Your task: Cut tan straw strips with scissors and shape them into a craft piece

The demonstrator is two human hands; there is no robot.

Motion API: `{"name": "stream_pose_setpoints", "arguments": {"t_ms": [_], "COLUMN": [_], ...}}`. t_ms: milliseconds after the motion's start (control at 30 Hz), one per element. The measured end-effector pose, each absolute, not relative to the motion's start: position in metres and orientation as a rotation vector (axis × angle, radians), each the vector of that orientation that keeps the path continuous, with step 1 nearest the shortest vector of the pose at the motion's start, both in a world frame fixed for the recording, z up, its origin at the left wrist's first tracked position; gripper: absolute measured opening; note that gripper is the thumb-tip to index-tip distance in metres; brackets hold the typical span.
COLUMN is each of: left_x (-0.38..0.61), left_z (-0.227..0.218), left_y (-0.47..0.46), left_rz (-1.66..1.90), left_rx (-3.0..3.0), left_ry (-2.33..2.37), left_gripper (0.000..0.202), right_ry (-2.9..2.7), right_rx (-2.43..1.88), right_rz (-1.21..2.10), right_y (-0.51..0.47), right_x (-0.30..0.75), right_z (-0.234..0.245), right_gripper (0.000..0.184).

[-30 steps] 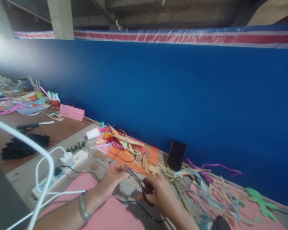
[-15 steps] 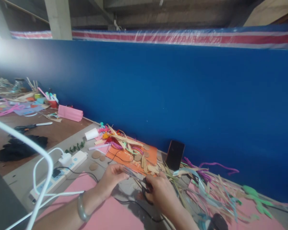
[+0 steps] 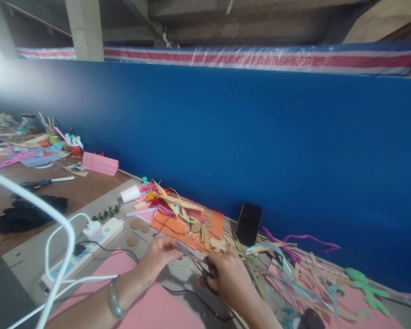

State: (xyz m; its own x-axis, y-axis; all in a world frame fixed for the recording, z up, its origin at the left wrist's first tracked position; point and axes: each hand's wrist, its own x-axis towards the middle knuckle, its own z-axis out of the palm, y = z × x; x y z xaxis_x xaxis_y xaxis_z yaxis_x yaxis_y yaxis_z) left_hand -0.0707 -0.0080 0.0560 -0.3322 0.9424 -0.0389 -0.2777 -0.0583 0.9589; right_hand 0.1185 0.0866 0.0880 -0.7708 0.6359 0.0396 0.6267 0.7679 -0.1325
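Observation:
My right hand (image 3: 228, 272) is wrapped round the black handles of a pair of scissors (image 3: 205, 269), whose blades point up and left. My left hand (image 3: 162, 253) wears a bangle at the wrist and is closed in a pinch by the blade tips. What lies between its fingers is too small to make out. Under the left forearm lies a pink sheet (image 3: 157, 306). Just beyond the hands an orange sheet (image 3: 178, 225) bears pale husk strips (image 3: 181, 199) and thin wooden discs (image 3: 195, 227).
A phone (image 3: 249, 224) leans against the blue partition (image 3: 260, 137). At left are a power strip (image 3: 85, 251), white tubing (image 3: 55, 208) and black gloves (image 3: 30, 212). Tangled strips (image 3: 315, 278) and a green pipe-cleaner figure (image 3: 366, 285) lie at right. A white cup (image 3: 130, 193) rests on its side.
Both hands stay nearly in place with the scissors. The left hand has shifted very slightly left, and the whole view has moved a little.

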Motion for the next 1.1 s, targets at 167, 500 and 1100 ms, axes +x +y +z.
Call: {"name": "stream_pose_setpoints", "arguments": {"t_ms": [167,500,1100], "left_x": [-0.07,-0.071,-0.059], "left_z": [0.058,0.055,0.05], "left_y": [-0.008,-0.007,-0.013], "left_rz": [1.592,1.57,1.436], "left_rx": [0.785,0.803,1.046], "left_ry": [1.239,1.251,1.309], "left_gripper": [0.014,0.017,0.026], "right_ry": [-2.872,-2.843,-1.814], "right_rx": [-1.056,-1.086,-0.901], "right_rz": [0.167,0.214,1.322], "right_y": [0.085,0.087,0.071], "right_x": [0.117,0.117,0.096], "right_z": [0.091,0.089,0.068], "right_gripper": [0.008,0.01,0.03]}}
